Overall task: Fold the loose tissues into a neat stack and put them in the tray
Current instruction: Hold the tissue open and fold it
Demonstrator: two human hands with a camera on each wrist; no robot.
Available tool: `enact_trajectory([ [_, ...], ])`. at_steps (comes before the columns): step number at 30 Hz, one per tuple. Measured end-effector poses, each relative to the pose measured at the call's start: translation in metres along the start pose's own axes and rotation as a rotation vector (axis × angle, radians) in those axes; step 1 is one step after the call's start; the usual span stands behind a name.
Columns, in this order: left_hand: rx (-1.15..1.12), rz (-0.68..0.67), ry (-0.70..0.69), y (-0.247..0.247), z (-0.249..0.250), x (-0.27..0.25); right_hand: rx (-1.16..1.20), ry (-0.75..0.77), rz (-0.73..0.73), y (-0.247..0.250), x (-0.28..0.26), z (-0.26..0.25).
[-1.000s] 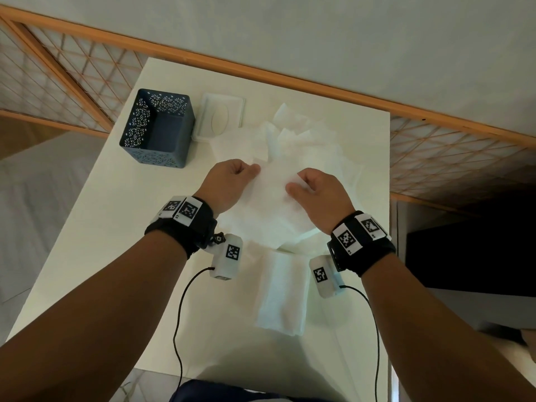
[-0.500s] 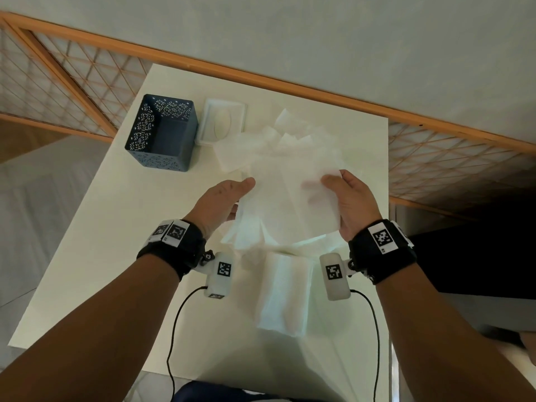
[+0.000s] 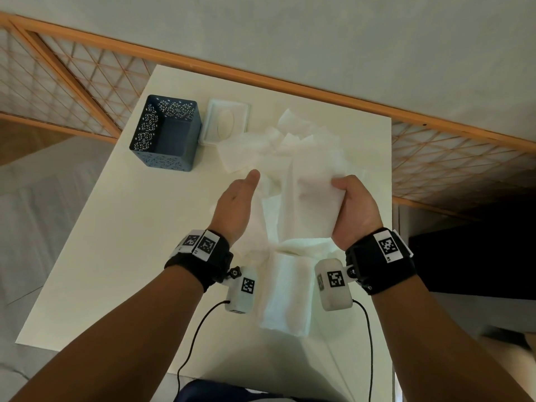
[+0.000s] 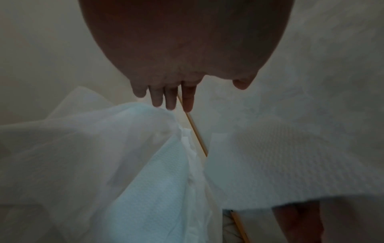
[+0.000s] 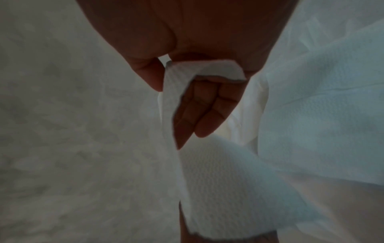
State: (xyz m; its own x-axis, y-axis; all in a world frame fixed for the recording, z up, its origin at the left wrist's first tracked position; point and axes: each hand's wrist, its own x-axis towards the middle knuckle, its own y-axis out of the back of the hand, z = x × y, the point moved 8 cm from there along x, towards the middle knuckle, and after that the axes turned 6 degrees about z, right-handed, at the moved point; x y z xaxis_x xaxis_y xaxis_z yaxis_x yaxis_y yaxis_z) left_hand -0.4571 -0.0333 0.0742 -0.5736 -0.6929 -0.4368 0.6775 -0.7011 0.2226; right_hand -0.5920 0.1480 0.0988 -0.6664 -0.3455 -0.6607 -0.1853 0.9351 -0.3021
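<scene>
My right hand (image 3: 342,184) pinches a white tissue (image 3: 310,198) between thumb and fingers (image 5: 199,115); the sheet hangs lifted above the table. My left hand (image 3: 251,184) is beside the sheet's left edge, its fingers (image 4: 170,97) straight and touching tissue, thumb apart. Behind the hands lies a pile of loose tissues (image 3: 275,143). A folded stack of tissues (image 3: 290,297) sits near me between my wrists. The white tray (image 3: 227,123) stands at the back, left of the pile.
A dark blue perforated basket (image 3: 165,132) stands left of the tray on the white table (image 3: 116,242). A wooden lattice railing (image 3: 72,82) runs behind the table. Cables hang from both wrist cameras near the front edge.
The sheet that both hands held spread over the pile now hangs from my right hand, drawn nearer me. My left hand's fingers have straightened at its left edge.
</scene>
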Motion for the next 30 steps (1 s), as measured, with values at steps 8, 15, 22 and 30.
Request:
enact_trajectory([
  [8, -0.238, -0.292, 0.144, -0.039, 0.018, -0.022, -0.041, -0.016, 0.024, 0.002, -0.002, 0.005],
  [15, -0.288, -0.318, 0.134, -0.044, 0.017, -0.026, -0.086, 0.07, -0.042, -0.006, -0.004, 0.013],
  [22, -0.264, -0.248, 0.09, -0.037, 0.009, -0.023, -0.282, 0.191, -0.094, -0.011, -0.007, 0.014],
  [30, -0.421, -0.206, 0.189, -0.032, 0.005, -0.022, -0.494, 0.18, 0.045, 0.003, 0.003, 0.023],
])
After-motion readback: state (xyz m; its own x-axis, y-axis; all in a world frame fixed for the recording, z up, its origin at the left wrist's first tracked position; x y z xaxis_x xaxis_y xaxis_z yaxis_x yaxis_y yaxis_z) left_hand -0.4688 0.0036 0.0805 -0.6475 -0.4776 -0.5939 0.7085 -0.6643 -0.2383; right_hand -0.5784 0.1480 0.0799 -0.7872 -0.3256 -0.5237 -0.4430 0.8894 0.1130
